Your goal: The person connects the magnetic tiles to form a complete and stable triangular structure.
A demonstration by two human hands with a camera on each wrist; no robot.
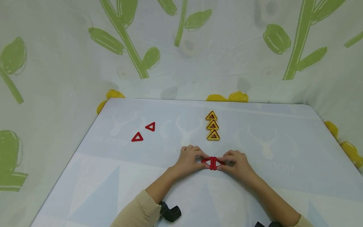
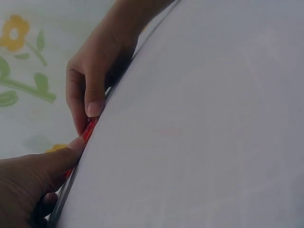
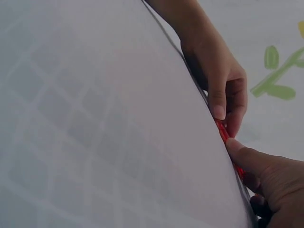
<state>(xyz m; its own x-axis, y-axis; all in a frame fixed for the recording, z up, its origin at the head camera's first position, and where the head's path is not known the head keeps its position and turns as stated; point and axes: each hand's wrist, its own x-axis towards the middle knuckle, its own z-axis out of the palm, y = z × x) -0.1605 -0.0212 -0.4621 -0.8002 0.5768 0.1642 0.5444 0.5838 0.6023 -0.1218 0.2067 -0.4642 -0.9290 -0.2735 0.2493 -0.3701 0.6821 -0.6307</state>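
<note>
Two red triangular frames meet side to side on the table in the head view. My left hand [image 1: 187,160] pinches the left red triangle [image 1: 211,164] between thumb and fingers. With the same kind of pinch, my right hand [image 1: 239,166] holds the right red triangle [image 1: 214,164]. Their straight edges touch or nearly touch, and the points face outward. Both wrist views show the red pieces [image 2: 89,129] [image 3: 222,130] edge-on between the thumbs, low along the table's outline. The fingers partly cover the outer corners.
Beyond the hands, three yellow triangles [image 1: 213,139] with dark reddish centres stand in a column. Two loose red triangles, one nearer [image 1: 137,140] and one farther [image 1: 154,126], lie at the left. The pale patterned tabletop [image 1: 99,170] ends at a leaf-printed wall [image 1: 227,63].
</note>
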